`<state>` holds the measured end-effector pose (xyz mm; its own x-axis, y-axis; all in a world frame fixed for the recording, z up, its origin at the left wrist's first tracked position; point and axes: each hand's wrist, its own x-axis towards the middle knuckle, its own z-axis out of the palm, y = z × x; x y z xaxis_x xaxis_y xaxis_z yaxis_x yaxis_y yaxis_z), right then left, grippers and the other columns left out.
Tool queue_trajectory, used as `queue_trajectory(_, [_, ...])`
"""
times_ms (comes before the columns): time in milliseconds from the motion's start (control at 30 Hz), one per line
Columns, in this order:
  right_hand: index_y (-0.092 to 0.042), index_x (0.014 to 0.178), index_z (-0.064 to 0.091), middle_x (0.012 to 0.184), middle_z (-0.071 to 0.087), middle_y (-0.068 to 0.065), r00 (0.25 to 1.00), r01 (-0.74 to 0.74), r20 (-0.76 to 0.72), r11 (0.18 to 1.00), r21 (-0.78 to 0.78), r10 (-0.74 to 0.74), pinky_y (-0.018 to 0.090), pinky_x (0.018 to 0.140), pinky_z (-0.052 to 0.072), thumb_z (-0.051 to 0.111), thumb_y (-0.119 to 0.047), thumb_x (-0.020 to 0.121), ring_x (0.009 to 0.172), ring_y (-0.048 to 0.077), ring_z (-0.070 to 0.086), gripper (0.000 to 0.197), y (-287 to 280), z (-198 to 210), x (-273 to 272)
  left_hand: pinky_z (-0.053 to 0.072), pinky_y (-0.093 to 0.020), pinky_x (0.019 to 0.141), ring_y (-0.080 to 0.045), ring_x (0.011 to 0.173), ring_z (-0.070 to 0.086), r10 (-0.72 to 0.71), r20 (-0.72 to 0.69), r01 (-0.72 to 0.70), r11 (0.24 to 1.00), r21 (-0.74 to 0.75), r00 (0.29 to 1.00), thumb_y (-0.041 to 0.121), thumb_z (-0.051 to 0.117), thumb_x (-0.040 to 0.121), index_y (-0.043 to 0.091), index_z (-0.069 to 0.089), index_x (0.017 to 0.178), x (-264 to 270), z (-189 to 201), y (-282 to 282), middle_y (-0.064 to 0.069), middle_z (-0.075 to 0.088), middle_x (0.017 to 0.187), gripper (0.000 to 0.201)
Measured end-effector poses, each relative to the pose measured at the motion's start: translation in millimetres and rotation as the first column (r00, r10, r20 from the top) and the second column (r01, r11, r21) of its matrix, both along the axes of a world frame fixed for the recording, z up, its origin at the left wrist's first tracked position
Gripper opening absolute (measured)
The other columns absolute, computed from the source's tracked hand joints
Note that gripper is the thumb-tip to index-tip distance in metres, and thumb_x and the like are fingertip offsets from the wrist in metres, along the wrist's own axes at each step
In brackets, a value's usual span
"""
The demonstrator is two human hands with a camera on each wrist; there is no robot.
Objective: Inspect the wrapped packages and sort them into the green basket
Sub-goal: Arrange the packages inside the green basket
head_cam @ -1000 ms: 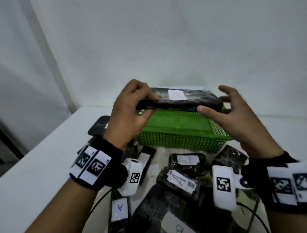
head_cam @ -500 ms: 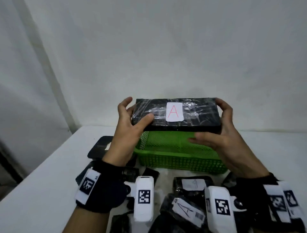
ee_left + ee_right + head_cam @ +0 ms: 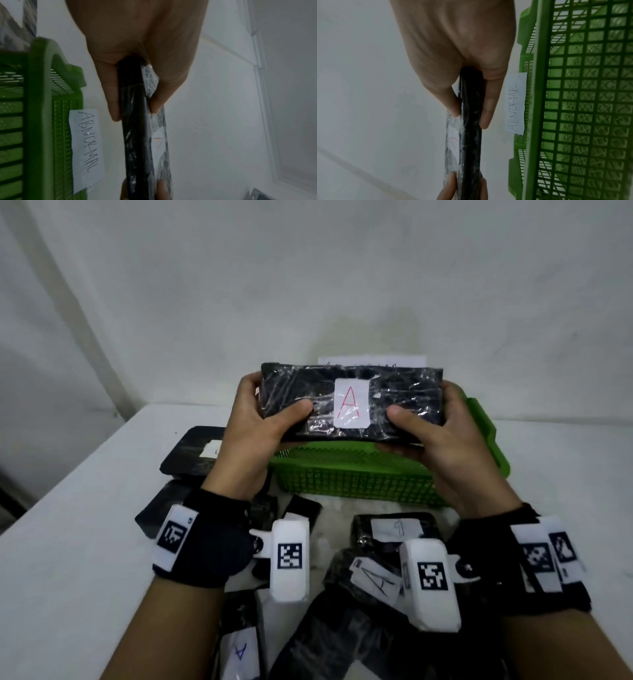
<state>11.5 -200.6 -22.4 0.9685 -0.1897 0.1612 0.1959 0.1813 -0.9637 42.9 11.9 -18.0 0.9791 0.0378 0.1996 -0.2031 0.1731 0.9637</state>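
A flat black package wrapped in clear film, with a white label bearing a red A, is held tilted toward me above the green basket. My left hand grips its left end, thumb on the labelled face. My right hand grips its right end the same way. In the left wrist view the package shows edge-on between thumb and fingers. The right wrist view shows the same package edge-on, with the basket beside it.
Several more black wrapped packages with white labels lie on the white table in front of the basket and to its left. A paper sign reading ABNORMAL sits behind the basket. A white wall stands close behind.
The package has been tipped from lying flat to facing me, so the red A label now shows fully. Both hands closed round its ends and drew it slightly nearer.
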Motion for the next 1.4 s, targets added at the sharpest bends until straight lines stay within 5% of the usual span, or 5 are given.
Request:
queue_trajectory(400, [-0.014,0.129,0.049,0.100,0.075,-0.004,0.999,0.045,-0.019,0.998,-0.035,-0.046,0.031,0.066,0.062,0.069,-0.004,0.092,0.084,0.014,0.077,0.044,-3,-2,4,0.061,-0.036,0.079,-0.016,0.096,0.072,-0.039,0.044,0.039,0.999,0.008,0.998,-0.001,0.072,0.085,0.014,0.044,0.127,7,-6,-10,-0.002,0.066,0.110,0.053])
queue_trajectory(867, [-0.014,0.132,0.053,0.119,0.072,0.001,0.988,0.153,-0.003,0.970,-0.187,-0.156,0.037,0.079,0.064,0.075,-0.010,0.088,0.101,0.017,0.075,0.049,-10,-7,9,0.056,-0.047,0.095,-0.026,0.107,0.069,-0.004,0.014,0.004,1.000,-0.002,1.000,-0.004,0.072,0.083,0.012,0.047,0.123,17,-18,-22,-0.012,0.067,0.119,0.050])
queue_trajectory(967, [-0.015,0.129,0.054,0.118,0.073,0.000,0.979,0.201,0.027,0.957,-0.209,-0.200,0.040,0.084,0.064,0.078,-0.011,0.087,0.104,0.016,0.074,0.049,-5,-6,9,0.057,-0.048,0.093,-0.027,0.106,0.070,0.022,0.037,-0.022,1.000,-0.018,0.999,-0.004,0.074,0.082,0.010,0.048,0.123,17,-17,-20,-0.011,0.067,0.116,0.051])
queue_trajectory(1133, [-0.012,0.125,0.054,0.113,0.073,0.006,0.984,0.172,0.080,0.969,-0.178,-0.160,0.035,0.064,0.063,0.076,-0.007,0.088,0.093,0.021,0.077,0.044,-6,6,1,0.059,-0.046,0.089,-0.022,0.102,0.071,-0.043,0.061,0.043,0.999,0.012,0.997,0.005,0.074,0.084,0.014,0.047,0.126,9,-6,-14,-0.003,0.069,0.113,0.051])
queue_trajectory(1400, [-0.020,0.126,0.053,0.095,0.075,-0.008,0.992,0.128,0.048,0.973,-0.192,-0.121,0.030,0.055,0.058,0.078,-0.020,0.085,0.078,0.013,0.076,0.048,-12,14,-9,0.061,-0.035,0.063,-0.014,0.084,0.074,-0.112,0.071,0.109,0.993,0.055,0.991,0.018,0.070,0.090,0.018,0.044,0.122,-4,7,-12,0.004,0.067,0.103,0.041])
